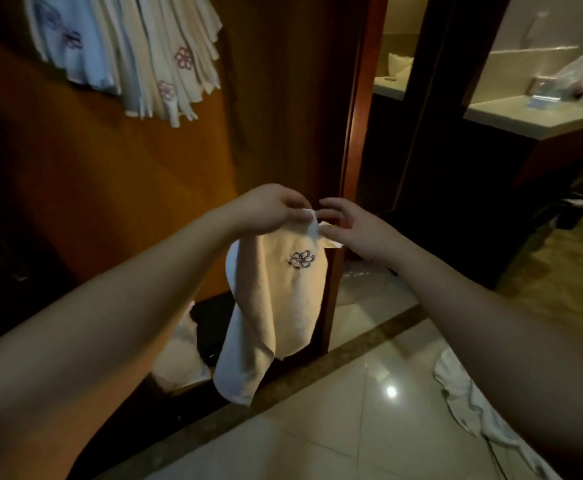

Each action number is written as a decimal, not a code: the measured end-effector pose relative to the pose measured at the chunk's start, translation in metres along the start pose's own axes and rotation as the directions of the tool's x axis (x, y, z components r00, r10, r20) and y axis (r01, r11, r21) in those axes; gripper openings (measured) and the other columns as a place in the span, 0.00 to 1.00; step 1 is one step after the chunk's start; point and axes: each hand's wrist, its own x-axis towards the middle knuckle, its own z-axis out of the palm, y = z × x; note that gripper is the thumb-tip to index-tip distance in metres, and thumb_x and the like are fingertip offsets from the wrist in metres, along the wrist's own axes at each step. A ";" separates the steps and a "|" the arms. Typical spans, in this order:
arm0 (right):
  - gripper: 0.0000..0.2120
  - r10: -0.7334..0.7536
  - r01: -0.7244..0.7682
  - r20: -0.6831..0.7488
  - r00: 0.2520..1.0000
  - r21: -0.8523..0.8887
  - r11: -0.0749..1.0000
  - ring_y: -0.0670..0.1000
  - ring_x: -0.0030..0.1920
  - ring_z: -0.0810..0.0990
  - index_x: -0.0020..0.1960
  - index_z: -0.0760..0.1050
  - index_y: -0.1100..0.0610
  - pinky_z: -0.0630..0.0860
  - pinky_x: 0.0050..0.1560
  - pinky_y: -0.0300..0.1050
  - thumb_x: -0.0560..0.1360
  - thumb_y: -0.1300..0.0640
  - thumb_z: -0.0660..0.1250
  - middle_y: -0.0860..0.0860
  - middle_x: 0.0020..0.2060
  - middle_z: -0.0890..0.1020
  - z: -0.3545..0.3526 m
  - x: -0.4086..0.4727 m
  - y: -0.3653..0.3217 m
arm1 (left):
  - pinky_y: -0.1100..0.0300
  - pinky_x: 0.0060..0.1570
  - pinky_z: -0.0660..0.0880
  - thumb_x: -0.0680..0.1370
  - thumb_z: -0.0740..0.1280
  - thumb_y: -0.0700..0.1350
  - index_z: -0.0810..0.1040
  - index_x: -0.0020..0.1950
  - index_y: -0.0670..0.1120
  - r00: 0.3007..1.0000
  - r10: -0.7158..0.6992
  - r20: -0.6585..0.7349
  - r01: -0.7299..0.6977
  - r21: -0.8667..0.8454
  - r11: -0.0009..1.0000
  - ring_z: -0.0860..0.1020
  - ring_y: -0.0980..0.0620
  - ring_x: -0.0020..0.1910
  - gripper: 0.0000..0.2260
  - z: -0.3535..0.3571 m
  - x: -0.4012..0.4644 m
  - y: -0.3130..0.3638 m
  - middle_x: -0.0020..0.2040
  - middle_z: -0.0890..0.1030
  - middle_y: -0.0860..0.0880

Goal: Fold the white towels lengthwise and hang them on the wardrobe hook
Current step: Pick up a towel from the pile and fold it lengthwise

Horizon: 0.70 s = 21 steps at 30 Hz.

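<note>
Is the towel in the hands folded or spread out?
Folded: the towel hangs narrow and doubled from the left hand, the right hand at its top corner.

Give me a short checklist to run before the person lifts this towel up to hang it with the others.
1. Left hand pinches the top edge of the towel: ok.
2. Right hand has a firm hold: cannot tell; its fingers are at the top corner, only loosely bent.
3. Towel folded lengthwise: ok; it hangs as a narrow doubled strip, flower stitching facing out.
4. Lower end off the floor: ok; it hangs free.
5. Hook free to take another: cannot tell; the hanging towels hide it.
6. Other towels still waiting: not ok; a crumpled towel lies on the floor at the right.
</note>
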 end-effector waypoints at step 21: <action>0.12 -0.103 -0.010 -0.130 0.986 -0.667 0.745 0.54 0.58 0.76 0.62 0.77 0.50 0.67 0.63 0.55 0.83 0.48 0.61 0.48 0.54 0.81 0.161 0.016 -0.080 | 0.68 0.28 0.64 0.78 0.72 0.54 0.74 0.41 0.50 0.980 -0.193 0.049 0.155 0.415 0.896 0.72 0.55 0.34 0.12 -0.110 -0.205 -0.141 0.35 0.74 0.55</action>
